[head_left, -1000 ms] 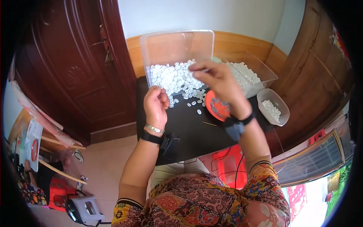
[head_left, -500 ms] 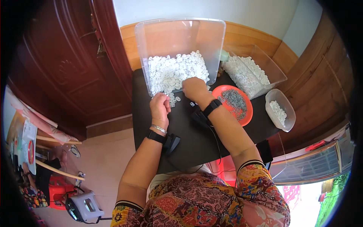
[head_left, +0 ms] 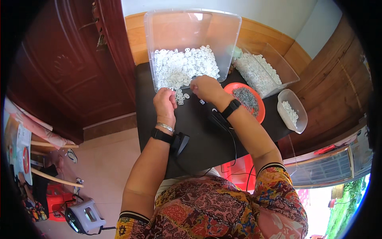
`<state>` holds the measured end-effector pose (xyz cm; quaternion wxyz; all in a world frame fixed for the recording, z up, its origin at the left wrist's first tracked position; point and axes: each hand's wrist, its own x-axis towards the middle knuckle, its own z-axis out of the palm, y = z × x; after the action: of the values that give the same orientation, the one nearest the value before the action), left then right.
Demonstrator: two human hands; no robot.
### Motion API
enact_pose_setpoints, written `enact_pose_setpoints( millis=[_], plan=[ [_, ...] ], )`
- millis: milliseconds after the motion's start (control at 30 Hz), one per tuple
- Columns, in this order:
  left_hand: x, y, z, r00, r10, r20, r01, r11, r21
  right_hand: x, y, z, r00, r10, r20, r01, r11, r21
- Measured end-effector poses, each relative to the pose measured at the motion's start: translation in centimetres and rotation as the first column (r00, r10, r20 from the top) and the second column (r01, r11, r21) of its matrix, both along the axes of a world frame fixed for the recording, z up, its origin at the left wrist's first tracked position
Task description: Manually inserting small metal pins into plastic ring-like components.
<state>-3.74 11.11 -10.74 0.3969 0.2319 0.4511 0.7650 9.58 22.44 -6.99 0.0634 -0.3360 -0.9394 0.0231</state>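
My left hand (head_left: 165,104) is closed, its fingertips pinching a small white two-holed plastic piece (head_left: 171,89) at the front lip of a clear bin (head_left: 195,30). The bin lies with its opening toward me, and a heap of similar white pieces (head_left: 185,63) fills its lower part. Just right of the left hand, several loose white pieces (head_left: 180,98) have spilled onto the dark table (head_left: 199,147). My right hand (head_left: 209,88) is curled closed by the heap's front right. Its fingertips are partly hidden, so what they hold cannot be seen.
Right of my right hand sits an orange-red plate (head_left: 260,114) of small grey metal parts (head_left: 246,98). Behind it stands a second clear box (head_left: 278,75) with white pieces; a small clear tub (head_left: 301,121) is at the right edge. Black wrist devices trail cables (head_left: 235,149) over the table.
The whole view has shifted slightly. My right forearm has swung a little to the right, while both hands stay closed near the bin's front.
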Motion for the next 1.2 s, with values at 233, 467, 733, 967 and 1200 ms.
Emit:
enact_pose_setpoints(
  millis=[233, 467, 733, 967, 1200],
  plan=[
    [0.2, 0.0, 0.5, 0.999, 0.016, 0.038, -0.016, 1.000, -0.001, -1.5, -0.5, -1.6, 0.993, 0.081, -0.082, -0.089, 0.992, -0.088],
    [0.5, -0.1, 0.7, 0.999, -0.037, 0.006, 0.037, 0.999, 0.013, 0.1, -1.5, -0.4, 0.990, 0.040, -0.133, -0.057, 0.991, -0.125],
    [2.1, -1.6, 2.0, 0.952, -0.304, -0.042, 0.305, 0.952, 0.025, 4.4, -4.7, 1.8, 0.652, -0.369, -0.663, -0.399, 0.577, -0.713],
    [4.0, -2.4, 2.4, 0.895, -0.436, -0.098, 0.443, 0.894, 0.069, 4.8, -5.3, -0.6, 0.464, -0.480, -0.745, -0.558, 0.495, -0.666],
    [3.8, -2.4, 2.6, 0.899, -0.426, -0.095, 0.435, 0.894, 0.105, 5.3, -5.3, -1.2, 0.536, -0.442, -0.719, -0.574, 0.434, -0.694]
  ],
)
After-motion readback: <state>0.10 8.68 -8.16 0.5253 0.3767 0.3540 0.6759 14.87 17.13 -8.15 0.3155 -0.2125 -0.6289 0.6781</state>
